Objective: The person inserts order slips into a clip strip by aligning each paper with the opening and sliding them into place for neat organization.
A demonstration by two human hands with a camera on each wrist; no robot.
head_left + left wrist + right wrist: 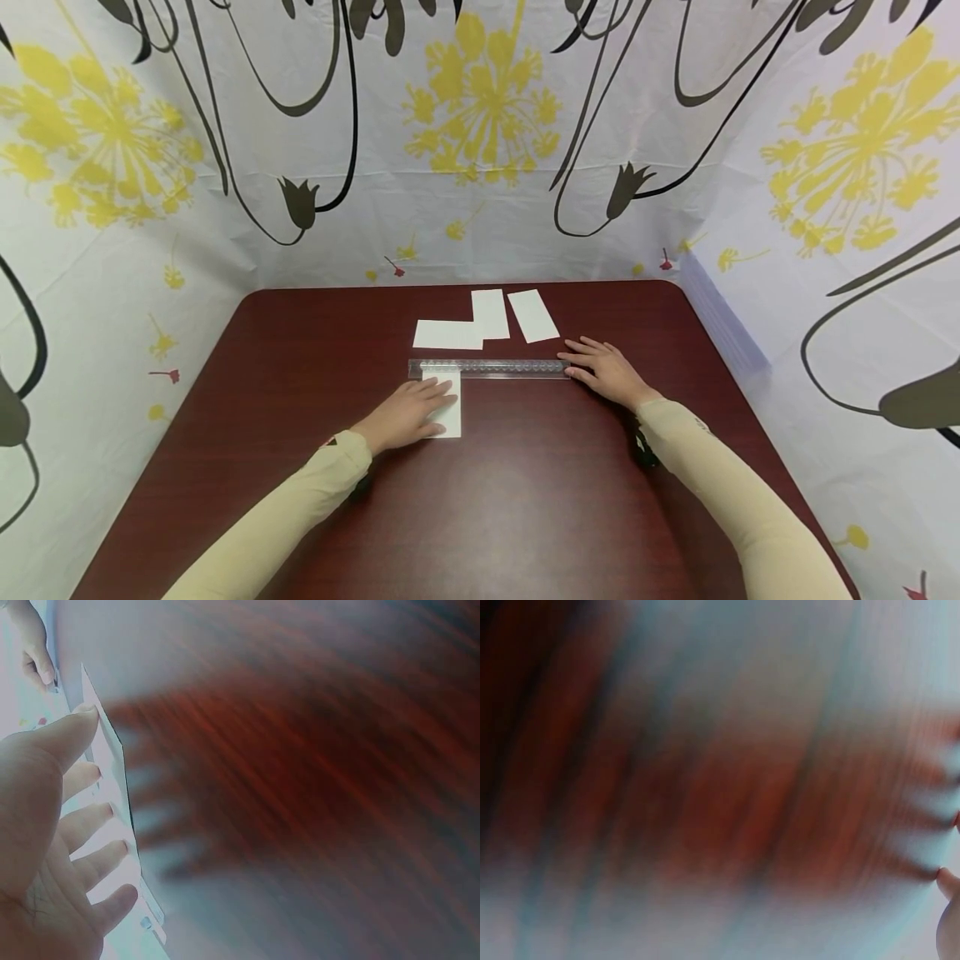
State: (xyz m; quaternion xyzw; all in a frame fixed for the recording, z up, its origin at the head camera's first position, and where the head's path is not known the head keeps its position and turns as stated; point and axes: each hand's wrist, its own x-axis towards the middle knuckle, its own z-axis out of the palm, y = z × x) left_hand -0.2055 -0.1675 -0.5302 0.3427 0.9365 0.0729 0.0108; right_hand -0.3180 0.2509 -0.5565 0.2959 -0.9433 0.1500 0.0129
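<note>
A white card (452,427) lies upright on the dark red table in the head view. My left hand (405,412) rests on it with fingers spread and fairly straight. Across the card's far end lies a clear plastic ruler (510,367), stretching sideways to the right. My right hand (609,372) is at the ruler's right end, fingertips right at its edge. In the left wrist view, thumb and fingers of the left hand (52,825) press along the pale card (112,761). Only fingertips (948,881) show at the right edge of the blurred right wrist view.
Beyond the ruler lie three more white cards: one sideways (448,335), one upright (491,315) and one tilted (533,317). The reddish-brown table (510,517) has rounded far corners. Patterned cloth (465,242) hangs around its back and sides.
</note>
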